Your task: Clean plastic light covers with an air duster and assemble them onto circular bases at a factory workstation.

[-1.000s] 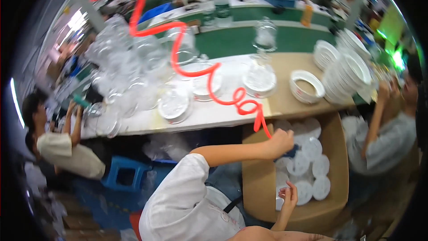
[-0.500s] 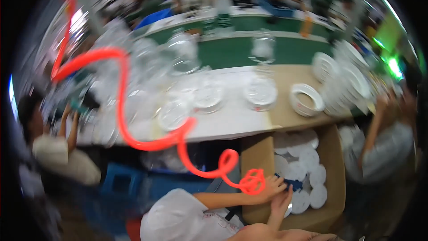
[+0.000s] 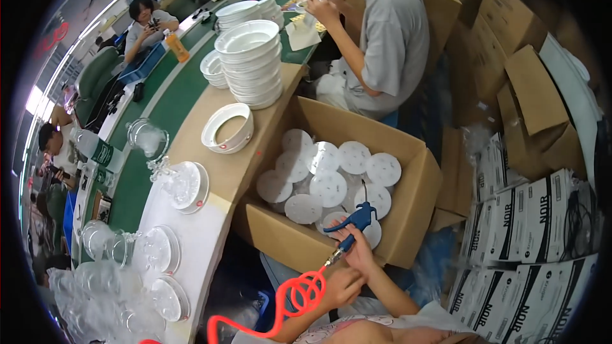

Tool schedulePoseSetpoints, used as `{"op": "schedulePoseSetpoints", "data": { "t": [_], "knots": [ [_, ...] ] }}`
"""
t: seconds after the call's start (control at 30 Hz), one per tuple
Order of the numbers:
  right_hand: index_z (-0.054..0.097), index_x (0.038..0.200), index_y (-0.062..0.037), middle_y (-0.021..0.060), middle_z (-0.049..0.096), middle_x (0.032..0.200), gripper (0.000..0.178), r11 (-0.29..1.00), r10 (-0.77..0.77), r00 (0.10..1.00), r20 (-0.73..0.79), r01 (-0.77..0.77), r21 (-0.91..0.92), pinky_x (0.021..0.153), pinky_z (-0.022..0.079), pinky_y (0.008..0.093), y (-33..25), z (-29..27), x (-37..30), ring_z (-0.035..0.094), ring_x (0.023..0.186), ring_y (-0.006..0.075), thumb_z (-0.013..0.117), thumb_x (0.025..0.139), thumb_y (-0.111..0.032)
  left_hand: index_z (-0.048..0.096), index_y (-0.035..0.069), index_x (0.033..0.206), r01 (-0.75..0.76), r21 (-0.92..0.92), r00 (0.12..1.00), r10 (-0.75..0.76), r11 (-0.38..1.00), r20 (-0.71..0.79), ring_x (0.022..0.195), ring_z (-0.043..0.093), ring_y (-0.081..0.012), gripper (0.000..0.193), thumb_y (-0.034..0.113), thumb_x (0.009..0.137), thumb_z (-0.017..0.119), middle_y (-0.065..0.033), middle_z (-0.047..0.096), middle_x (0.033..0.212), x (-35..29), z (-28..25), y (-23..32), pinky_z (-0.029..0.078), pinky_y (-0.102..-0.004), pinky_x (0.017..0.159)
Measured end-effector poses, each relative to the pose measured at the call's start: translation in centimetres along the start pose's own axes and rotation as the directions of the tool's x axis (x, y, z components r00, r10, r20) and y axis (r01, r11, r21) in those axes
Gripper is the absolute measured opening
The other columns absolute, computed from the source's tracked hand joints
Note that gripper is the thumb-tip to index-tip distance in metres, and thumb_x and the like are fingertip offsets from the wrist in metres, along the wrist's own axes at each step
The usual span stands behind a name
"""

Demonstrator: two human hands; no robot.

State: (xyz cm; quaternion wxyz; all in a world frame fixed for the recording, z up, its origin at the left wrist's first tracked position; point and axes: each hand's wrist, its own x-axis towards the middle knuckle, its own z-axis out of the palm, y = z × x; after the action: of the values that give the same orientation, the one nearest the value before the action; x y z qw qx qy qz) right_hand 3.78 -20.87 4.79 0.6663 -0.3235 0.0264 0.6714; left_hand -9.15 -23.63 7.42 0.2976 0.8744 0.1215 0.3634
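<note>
I have the right hand (image 3: 361, 256) holding a blue air gun (image 3: 362, 216) loosely, the smooth handle lying across the palm between thumb and spread fingers. The gun sits over the near right corner of a cardboard box (image 3: 287, 237), its thin dark nozzle pointing toward the far wall; I can't tell whether it touches anything below. A shiny metal fitting (image 3: 333, 257) joins the handle to a glossy red hose (image 3: 220, 326), wound in springy loops. Just beside that fitting I see the left hand (image 3: 342, 288), fingers curled; I can't tell if they close on anything. Inside the box, flat, round white discs (image 3: 328, 188) overlap in a loose layer, thin and smooth. Along the box's left side runs the table, its surface (image 3: 210, 215) part white, part matte tan. Near its right edge lies 1 wide white ring (image 3: 208, 131), and toward the far right corner rises a ribbed stack of white rims (image 3: 258, 83). On the white stretch I count 3 round white bases (image 3: 160, 248) topped with clear, crinkled plastic; glossy transparent domes (image 3: 105, 242) crowd nearer the left edge.
</note>
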Motion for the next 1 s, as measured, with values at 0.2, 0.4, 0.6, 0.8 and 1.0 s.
{"op": "schedulePoseSetpoints", "data": {
  "t": [0.2, 0.4, 0.6, 0.8, 1.0],
  "knots": [
    [0.036, 0.128, -0.0056, 0.009, 0.054, 0.114, 0.045, 0.923, -0.124, 0.992, 0.011, 0.12, -0.365, 0.074, 0.046, 0.0294, -0.5, 0.2, -3.0, 0.052, 0.109, 0.0209, 0.047, 0.087, -0.018, 0.057, 0.004, 0.088, 0.312, 0.104, 0.915, -0.328, 0.944, 0.236, 0.084, 0.055, -0.0316, 0.029, 0.004, 0.059, 0.062, -0.0127, 0.054, 0.092, -7.5, -1.0, -2.6, 0.045, -0.0411, 0.066],
    [0.037, 0.124, 0.0014, 0.011, 0.06, 0.103, 0.046, 0.833, -0.098, 0.995, -0.001, 0.082, -0.547, 0.067, 0.048, 0.0276, -1.7, -1.1, -5.4, 0.057, 0.098, 0.0187, 0.05, 0.084, -0.017, 0.058, 0.005, 0.091, 0.416, 0.477, 0.909, -0.369, 0.774, -0.193, 0.1, 0.049, -0.0348, 0.03, 0.0, 0.062, 0.059, -0.0153, 0.054, 0.102, -3.6, -6.0, -4.9, 0.039, -0.0423, 0.082],
    [0.043, 0.115, 0.0045, 0.0116, 0.062, 0.095, 0.035, 0.779, -0.103, 0.99, 0.096, 0.14, -0.611, 0.083, 0.043, 0.0271, -1.1, -3.1, -4.6, 0.059, 0.089, 0.0173, 0.053, 0.086, -0.013, 0.058, 0.003, 0.095, 0.52, 0.273, 0.821, -0.385, 0.809, -0.421, 0.107, 0.047, -0.0357, 0.023, -0.003, 0.073, 0.055, -0.0157, 0.053, 0.103, 3.9, -3.5, -8.8, 0.037, -0.0413, 0.089],
    [0.042, 0.113, 0.0061, 0.0133, 0.062, 0.094, 0.038, 0.859, -0.017, 0.999, 0.036, 0.033, -0.51, 0.085, 0.042, 0.0268, -1.1, -2.8, -3.7, 0.059, 0.091, 0.0186, 0.053, 0.086, -0.018, 0.058, 0.004, 0.098, 0.524, 0.404, 0.847, -0.406, 0.75, -0.343, 0.091, 0.052, -0.0331, 0.025, 0.005, 0.073, 0.058, -0.0146, 0.054, 0.103, 5.4, 0.2, -10.5, 0.04, -0.0404, 0.081],
    [0.041, 0.115, 0.0076, 0.0159, 0.061, 0.096, 0.04, 0.805, -0.066, 0.994, 0.086, 0.104, -0.585, 0.088, 0.042, 0.0306, -0.9, -3.4, -3.9, 0.059, 0.093, 0.0218, 0.048, 0.088, -0.021, 0.059, 0.006, 0.091, 0.528, 0.478, 0.849, -0.434, 0.702, -0.301, 0.085, 0.054, -0.0285, 0.018, 0.011, 0.073, 0.059, -0.0098, 0.057, 0.091, 4.7, 1.0, -11.3, 0.039, -0.0379, 0.079]
  ]
}}
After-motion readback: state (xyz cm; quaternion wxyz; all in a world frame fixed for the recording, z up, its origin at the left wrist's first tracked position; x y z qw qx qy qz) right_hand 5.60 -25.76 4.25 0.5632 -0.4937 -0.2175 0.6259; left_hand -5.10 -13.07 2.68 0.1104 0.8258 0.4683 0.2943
